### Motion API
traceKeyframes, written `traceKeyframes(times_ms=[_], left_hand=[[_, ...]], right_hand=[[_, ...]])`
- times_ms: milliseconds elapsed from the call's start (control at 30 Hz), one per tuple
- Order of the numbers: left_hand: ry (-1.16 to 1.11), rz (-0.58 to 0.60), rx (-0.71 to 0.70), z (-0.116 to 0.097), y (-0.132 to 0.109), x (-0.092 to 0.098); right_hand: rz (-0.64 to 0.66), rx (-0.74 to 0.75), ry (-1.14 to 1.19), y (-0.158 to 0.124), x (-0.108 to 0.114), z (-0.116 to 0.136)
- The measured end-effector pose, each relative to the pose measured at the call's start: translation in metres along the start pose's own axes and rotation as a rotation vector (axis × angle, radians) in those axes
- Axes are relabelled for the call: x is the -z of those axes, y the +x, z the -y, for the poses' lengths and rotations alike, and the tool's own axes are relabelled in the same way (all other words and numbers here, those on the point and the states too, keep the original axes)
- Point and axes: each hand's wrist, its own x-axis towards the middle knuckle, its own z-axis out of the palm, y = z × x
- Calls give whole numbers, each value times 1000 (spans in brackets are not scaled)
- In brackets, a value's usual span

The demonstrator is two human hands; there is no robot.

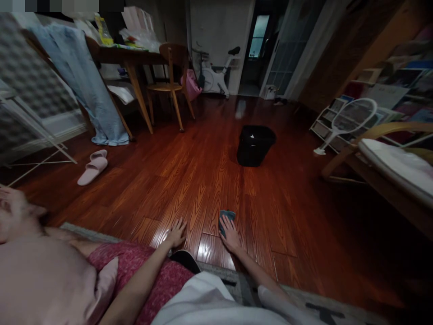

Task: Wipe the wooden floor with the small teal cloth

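Observation:
My right hand [230, 234] presses a small blue-grey cloth [227, 214] to the wooden floor [199, 180]. Its fingers lie over the cloth, which sticks out past the fingertips. To the left, my left hand [176, 232] rests on the bare boards with its fingers spread and nothing in it. Between my arms, close to my body, is the curved edge of a dark object [185, 258], mostly hidden. Farther forward and right of my hands, a black bin [255, 146] stands upright on the floor, apart from both.
At my left is another person [50, 275], partly in view. Pink slippers [93, 169] lie beyond. A wooden chair [171, 83], table [130, 54] and white exercise bike [218, 79] stand farther back. On the right are a white racket-shaped object [353, 117] and a wooden-framed seat [392, 164].

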Motion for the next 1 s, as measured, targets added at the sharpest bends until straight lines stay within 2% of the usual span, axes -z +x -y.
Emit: traceKeyframes(times_ms=[67,133,200,300,367,433,533,633,767,900,1000], left_hand=[[2,5,6,0,0,-2],[4,4,19,-1,0,-3],[5,1,28,-4,0,-4],[13,7,37,-8,-2,-4],[20,15,43,-10,-4,-4],[25,16,48,-12,-5,-3],[22,16,48,-13,-6,-2],[-2,31,48,-14,-8,1],[-21,45,55,-16,-10,3],[-34,34,65,-20,-7,1],[-39,-15,32,-27,-2,1]], right_hand=[[31,84,12,-15,10,-20],[32,57,10,-25,20,-50],[-3,-83,-4,-27,29,-83],[-105,-424,-43,-14,38,-119],[-177,-632,-64,1,39,-129],[-240,-778,-70,20,38,-129],[-292,-857,-65,48,30,-117],[-271,-783,-50,74,17,-95],[-191,-588,-12,96,-5,-50],[-71,-279,16,91,-20,-6],[25,9,25,75,-14,-2]])
